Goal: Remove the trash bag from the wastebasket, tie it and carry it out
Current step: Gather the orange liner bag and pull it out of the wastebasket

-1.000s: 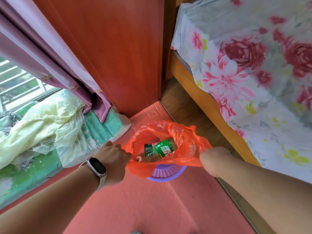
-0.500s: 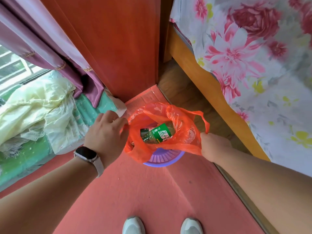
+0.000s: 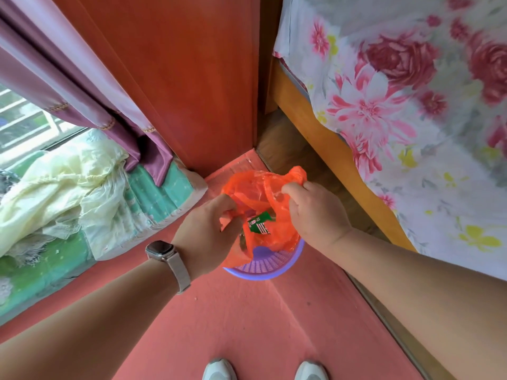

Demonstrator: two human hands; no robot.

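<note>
- Red floor [image 3: 219, 319] covers the lower area of the room; a window [image 3: 22, 116] and a purple curtain [image 3: 82, 91] occupy the far left.
- Pale yellow cloth [image 3: 55, 185] lies crumpled on a green patterned mat [image 3: 153, 193] below the curtain.
- Left hand [image 3: 204, 235], with a watch [image 3: 160, 250] on its wrist, is clenched on the left edge of the orange trash bag [image 3: 260, 187].
- Red wooden cabinet [image 3: 178, 78] stands behind the bag, its corner meeting the floor just beyond it.
- Trash bag is gathered upward between both hands, its lower part inside the purple perforated wastebasket [image 3: 267, 266], which stands on the floor.
- Green-labelled bottle [image 3: 259, 223] shows through the bag's opening.
- Right hand [image 3: 315, 212] is clenched on the right edge of the bag, pinching the handle loop.
- Two white shoes [image 3: 219, 370] appear at the bottom edge.
- Wooden bed frame [image 3: 329, 149] with a floral sheet [image 3: 411, 105] fills the right side.
</note>
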